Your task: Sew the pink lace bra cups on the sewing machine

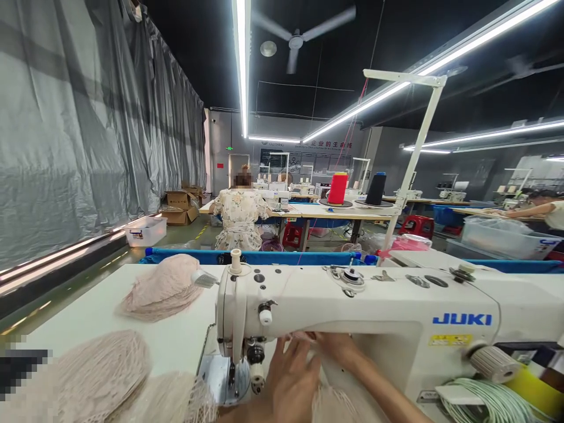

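Both hands, left (291, 376) and right (339, 346), pinching pink fabric (335, 402) under the machine (365, 311) at lower centre. Risk judged: fingers close to needle (232, 370), could get pricked.

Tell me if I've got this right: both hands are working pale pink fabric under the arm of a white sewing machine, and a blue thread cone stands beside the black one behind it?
Nearly. The head view shows the thread cone beside the black one is red, not blue. The rest holds.

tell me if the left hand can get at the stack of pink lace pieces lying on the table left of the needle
Probably yes. The left hand sits under the white sewing machine's arm just right of the needle, and the stack of pink lace pieces lies on open white table with nothing between except the needle.
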`<state>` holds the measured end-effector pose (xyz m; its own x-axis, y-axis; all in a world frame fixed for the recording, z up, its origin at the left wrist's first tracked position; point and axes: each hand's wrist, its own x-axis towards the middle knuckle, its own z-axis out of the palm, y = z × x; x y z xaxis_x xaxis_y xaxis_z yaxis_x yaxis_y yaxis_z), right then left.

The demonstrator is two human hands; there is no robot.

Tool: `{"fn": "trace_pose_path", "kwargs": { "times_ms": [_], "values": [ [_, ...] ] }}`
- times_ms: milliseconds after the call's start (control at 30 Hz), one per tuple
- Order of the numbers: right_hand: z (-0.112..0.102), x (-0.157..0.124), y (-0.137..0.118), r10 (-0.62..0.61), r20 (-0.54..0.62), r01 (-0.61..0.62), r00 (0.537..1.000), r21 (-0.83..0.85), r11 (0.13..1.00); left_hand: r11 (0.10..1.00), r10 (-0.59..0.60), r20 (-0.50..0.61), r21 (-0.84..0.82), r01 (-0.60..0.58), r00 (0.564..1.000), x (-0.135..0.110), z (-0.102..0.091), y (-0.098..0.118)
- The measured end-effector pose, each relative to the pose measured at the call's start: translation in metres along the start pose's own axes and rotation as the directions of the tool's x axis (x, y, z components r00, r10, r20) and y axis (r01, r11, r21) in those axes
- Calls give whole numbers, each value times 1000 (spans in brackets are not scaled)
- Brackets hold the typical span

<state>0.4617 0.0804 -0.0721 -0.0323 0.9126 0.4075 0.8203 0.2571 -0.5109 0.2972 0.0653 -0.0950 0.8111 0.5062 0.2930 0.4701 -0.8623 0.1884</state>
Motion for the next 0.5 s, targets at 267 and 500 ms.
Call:
{"fn": "trace_pose_path", "kwargs": {
  "times_ms": [267,500],
  "values": [
    [-20,-38,5,-1,-27,1,1000,-9,1000,975,-207,45,-73,209,977,33,4,10],
    [-17,-42,-12,133,-90,-114,987,194,974,932,-253,-6,-268,242,968,31,-17,7]
  ]
}}
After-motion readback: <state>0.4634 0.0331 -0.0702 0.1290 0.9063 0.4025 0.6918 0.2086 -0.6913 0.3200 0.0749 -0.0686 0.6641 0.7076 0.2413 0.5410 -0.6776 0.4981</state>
